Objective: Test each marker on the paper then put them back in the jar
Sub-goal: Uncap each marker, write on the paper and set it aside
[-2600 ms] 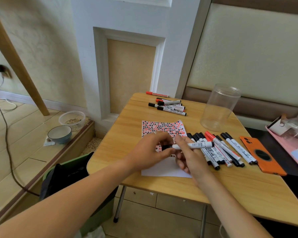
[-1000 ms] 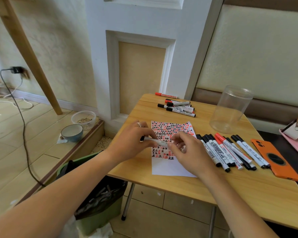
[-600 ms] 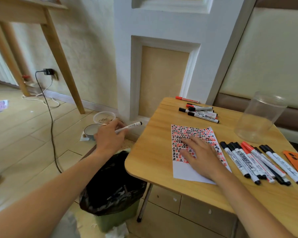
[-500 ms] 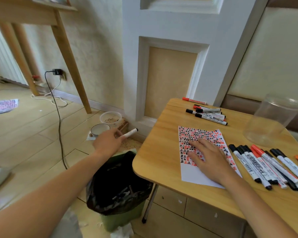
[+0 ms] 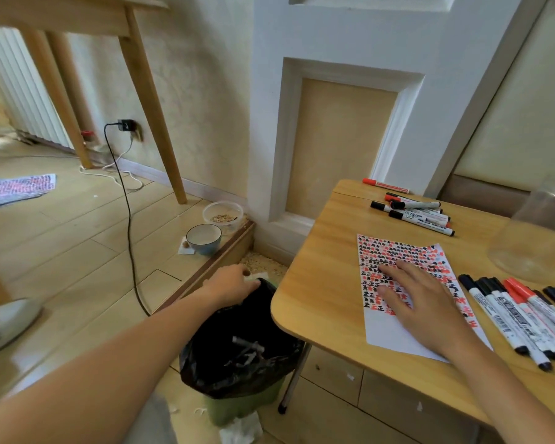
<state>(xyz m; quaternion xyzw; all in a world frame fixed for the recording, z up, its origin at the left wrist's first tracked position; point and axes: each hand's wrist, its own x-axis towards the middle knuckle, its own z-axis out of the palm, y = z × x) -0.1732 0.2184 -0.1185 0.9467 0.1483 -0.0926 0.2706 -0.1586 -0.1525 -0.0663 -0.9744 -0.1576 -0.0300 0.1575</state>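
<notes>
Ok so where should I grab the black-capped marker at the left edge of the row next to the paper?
Pinch the white barrel mid-length of the leftmost marker, coming from above and from its left side. It lies flat on the table, and neighbours crowd its right, while only the paper lies to its left. The right hand, flat on the paper, is nearest.

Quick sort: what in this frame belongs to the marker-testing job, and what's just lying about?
Job:
- paper, under the flat right hand
- row of markers at right
- group of markers at the table's back
- clear jar
- left hand over the bin

Lying about:
- black-lined bin
- blue bowl
- plastic tub
- black cable
- printed sheet on floor
</notes>
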